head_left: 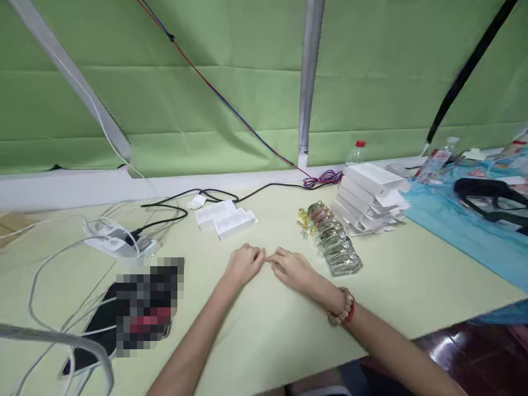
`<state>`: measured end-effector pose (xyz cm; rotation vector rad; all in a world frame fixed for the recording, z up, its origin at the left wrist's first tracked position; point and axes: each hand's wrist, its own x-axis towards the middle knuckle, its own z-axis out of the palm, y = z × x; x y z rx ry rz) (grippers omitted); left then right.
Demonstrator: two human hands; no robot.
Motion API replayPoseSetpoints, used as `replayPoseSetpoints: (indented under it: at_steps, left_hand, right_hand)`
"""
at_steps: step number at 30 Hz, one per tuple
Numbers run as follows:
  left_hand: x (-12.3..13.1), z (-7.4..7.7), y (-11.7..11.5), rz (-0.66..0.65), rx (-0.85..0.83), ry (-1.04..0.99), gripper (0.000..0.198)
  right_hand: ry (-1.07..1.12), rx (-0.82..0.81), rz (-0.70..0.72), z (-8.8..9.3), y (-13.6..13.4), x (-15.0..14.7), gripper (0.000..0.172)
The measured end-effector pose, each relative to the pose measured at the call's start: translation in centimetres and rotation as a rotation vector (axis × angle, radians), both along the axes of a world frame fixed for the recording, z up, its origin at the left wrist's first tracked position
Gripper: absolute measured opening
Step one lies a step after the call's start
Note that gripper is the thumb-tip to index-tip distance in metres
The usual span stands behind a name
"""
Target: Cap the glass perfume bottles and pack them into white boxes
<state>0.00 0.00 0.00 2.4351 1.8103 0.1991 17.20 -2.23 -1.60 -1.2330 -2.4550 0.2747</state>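
Observation:
Over the bare middle of the pale yellow table [264, 341], my two hands meet at the fingertips. My left hand [245, 264] is closed, its fingers curled under; the palm is hidden, and I cannot make out whether anything is inside. My right hand [292, 269] lies with its fingers loosely bent and apart, and no object shows in it. On the right wrist are a beaded bracelet [340, 313] and a red cord. Nearest to the right hand is a row of clear packets [342, 247] beside loose yellow and clear beads [305, 220].
Behind the packets stands a stack of white boxes [367, 198] with a red-capped bottle [358, 151]. Two small white boxes [233, 221] lie beyond my left hand. At left are a power strip [119, 239], white cables and a partly blurred dark device [99, 324].

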Motion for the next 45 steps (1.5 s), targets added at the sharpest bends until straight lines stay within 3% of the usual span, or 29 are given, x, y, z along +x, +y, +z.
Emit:
replayPoseSetpoints:
  at_steps: [5, 10, 14, 17, 23, 34, 39, 45]
  left_hand:
    - [0.0, 0.1, -0.6, 0.000, 0.024, 0.052, 0.039]
    - [0.9, -1.0, -0.9, -0.018, 0.082, 0.144, 0.033]
    - [1.2, -1.4, -0.7, 0.006, 0.113, 0.152, 0.033]
    - [1.2, -1.7, -0.7, 0.025, 0.124, 0.128, 0.032]
    - [1.0, -2.3, -0.8, 0.057, 0.136, 0.032, 0.029]
    - [1.0, -2.2, -1.2, 0.042, 0.091, 0.010, 0.027]
    - [1.0, -1.9, -1.4, 0.042, 0.086, 0.019, 0.028]
    - [1.2, -1.3, -1.8, 0.024, 0.061, -0.129, 0.032]
  right_hand:
    - [0.033, 0.120, -0.002, 2.2, -1.2, 1.7, 0.022]
    - [0.107, 0.374, -0.239, 4.2, -3.7, 8.6, 0.019]
    - [0.045, 0.386, -0.370, 4.5, -5.5, 13.9, 0.025]
    - [-0.049, 0.326, -0.415, 4.1, -6.6, 16.0, 0.033]
    - [-0.123, 0.139, -0.428, 3.3, -7.2, 16.8, 0.037]
    - [-0.110, 0.075, -0.492, 3.1, -6.9, 16.5, 0.046]
    - [-0.138, 0.042, -0.519, 3.8, -7.1, 16.4, 0.047]
    - [-0.137, -0.007, -0.492, 4.6, -7.2, 15.6, 0.044]
